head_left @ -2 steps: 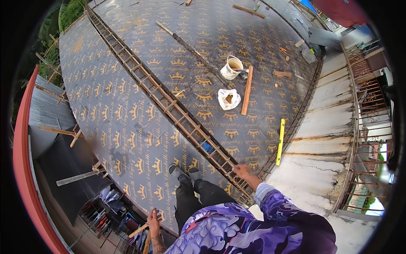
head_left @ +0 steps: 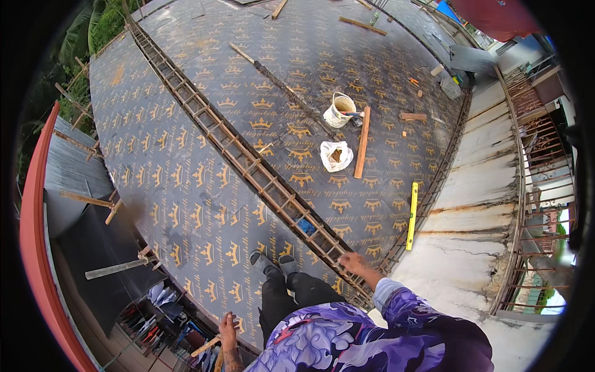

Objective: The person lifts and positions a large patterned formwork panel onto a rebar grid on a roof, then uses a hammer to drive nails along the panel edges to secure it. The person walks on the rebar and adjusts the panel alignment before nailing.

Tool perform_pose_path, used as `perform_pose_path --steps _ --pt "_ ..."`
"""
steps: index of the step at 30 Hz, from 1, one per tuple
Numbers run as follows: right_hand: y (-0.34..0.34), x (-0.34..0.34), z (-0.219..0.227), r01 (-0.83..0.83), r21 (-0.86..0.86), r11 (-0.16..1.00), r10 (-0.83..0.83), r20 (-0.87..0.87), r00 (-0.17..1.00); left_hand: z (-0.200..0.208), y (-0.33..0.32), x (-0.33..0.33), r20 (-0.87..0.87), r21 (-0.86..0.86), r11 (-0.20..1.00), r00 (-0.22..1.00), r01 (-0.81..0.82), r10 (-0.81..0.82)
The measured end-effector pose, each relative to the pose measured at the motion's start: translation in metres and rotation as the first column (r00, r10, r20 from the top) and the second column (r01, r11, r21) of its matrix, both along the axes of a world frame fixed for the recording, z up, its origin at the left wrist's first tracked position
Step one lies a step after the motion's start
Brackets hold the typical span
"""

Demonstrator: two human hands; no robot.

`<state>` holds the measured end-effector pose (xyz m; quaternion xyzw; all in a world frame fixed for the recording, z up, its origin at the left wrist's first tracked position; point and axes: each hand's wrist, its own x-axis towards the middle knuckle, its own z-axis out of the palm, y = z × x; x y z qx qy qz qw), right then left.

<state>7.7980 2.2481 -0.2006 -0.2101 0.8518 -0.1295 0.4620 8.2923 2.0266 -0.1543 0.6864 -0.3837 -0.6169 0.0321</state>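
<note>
At the far left a curved red roof edge [head_left: 34, 260] borders a grey sloping roof sheet [head_left: 74, 180], with green foliage [head_left: 93, 31] beyond it and short timber props [head_left: 93, 199] sticking out below the deck. The person stands on a wide deck of dark formwork panels printed with rows of gold crown marks [head_left: 186, 186], which fills most of the view. The left hand [head_left: 227, 327] hangs low at the deck's near edge, fingers loosely spread, close to a short wooden batten [head_left: 207, 345]; whether its grip has hold of the batten I cannot tell. Two dark shoes [head_left: 273, 261] stand on the panels just beside a long rusty steel rebar cage [head_left: 248, 167] that runs diagonally across the deck from upper left to lower right. The right hand [head_left: 354, 263] reaches down to the near end of this cage, fingers curled at its bars; contact is likely, but a firm grip cannot be made out. Farther off lie a white plastic bag [head_left: 336, 155], a white bucket [head_left: 339, 110] and a long wooden plank [head_left: 362, 142]. To the right a yellow spirit level [head_left: 412, 216] lies near the deck edge, then a stained white concrete ledge [head_left: 477, 204] and rusty rebar uprights [head_left: 533, 186]
</note>
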Motion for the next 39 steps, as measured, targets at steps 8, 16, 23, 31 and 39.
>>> perform_pose_path --steps 8,16,23,31,39 --pt "-0.057 -0.024 0.075 -0.008 0.141 0.990 -0.024 0.220 0.975 -0.108 -0.078 -0.022 0.100 0.041 0.998 0.994 0.048 -0.052" --pt "-0.099 -0.190 0.011 -0.370 0.150 0.917 0.388 -0.112 0.915 -0.124 -0.111 -0.078 0.027 -0.209 0.953 0.973 -0.217 0.228" --pt "-0.267 -0.305 -0.077 -0.553 -0.022 0.833 0.551 0.122 0.826 -0.076 0.106 -0.162 -0.008 -0.241 0.436 0.450 -0.867 0.893" --pt "-0.326 -0.318 -0.144 -0.652 -0.007 0.758 0.587 0.442 0.678 -0.109 0.347 -0.388 0.122 -0.135 -0.153 -0.170 -0.979 0.978" --pt "-0.317 -0.208 -0.286 -0.586 -0.006 0.810 0.477 0.586 0.655 -0.273 0.285 -0.461 -0.019 -0.096 -0.268 -0.267 -0.959 0.964"
